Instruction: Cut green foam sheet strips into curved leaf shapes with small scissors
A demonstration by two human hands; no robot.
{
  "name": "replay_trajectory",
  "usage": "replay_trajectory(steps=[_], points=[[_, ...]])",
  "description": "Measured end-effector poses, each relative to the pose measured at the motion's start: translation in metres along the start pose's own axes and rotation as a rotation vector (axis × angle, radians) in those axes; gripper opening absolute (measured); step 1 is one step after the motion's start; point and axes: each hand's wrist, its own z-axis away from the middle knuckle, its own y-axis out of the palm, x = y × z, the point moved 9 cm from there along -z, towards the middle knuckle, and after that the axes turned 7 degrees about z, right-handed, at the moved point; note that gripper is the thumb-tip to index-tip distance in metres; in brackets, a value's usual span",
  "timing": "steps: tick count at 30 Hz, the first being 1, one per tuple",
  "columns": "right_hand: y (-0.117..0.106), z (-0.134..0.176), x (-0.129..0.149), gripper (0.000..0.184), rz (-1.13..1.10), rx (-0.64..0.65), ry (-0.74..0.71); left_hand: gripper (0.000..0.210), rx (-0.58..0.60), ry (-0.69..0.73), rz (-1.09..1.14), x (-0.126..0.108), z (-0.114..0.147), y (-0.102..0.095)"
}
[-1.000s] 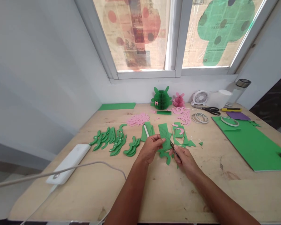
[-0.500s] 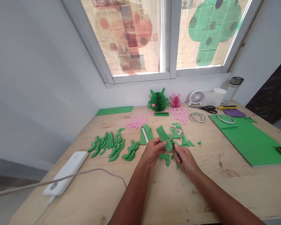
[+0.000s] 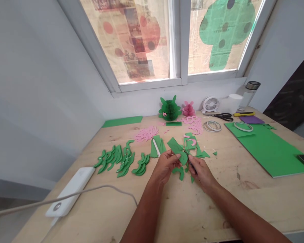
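My left hand pinches a piece of green paper above the table; its lower end has a rounded outline. My right hand is closed round the dark handles of small scissors, whose blades meet the paper's right edge. Just below the hands lies a curved green cutout among small scraps. To the left sit stacks of curved green pieces. A white pen rests on green paper beside my left hand. Green offcuts and a pink curved piece lie beyond my right hand.
Pink cutouts, a green paper figure and a pink one stand or lie farther back. At right are tape rolls, black-handled scissors and green sheets. A cable crosses near a white power bank.
The green paper has turned slightly in my left hand, showing more of its rounded end beside the scissors. The whole view has shifted a little; both hands keep their holds.
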Motion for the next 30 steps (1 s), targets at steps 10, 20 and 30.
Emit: replay_trajectory(steps=[10,20,30], points=[[-0.002,-0.001,0.000,0.050,0.020,0.007,0.001,0.024,0.058,-0.066,-0.025,0.005,0.003,0.006],[-0.004,0.001,0.005,0.050,0.038,-0.014,-0.005,0.022,0.026,-0.044,-0.007,0.004,0.003,0.006],[-0.004,-0.002,0.001,0.047,0.010,-0.012,0.005,0.025,0.086,-0.135,0.001,0.014,0.006,0.012]])
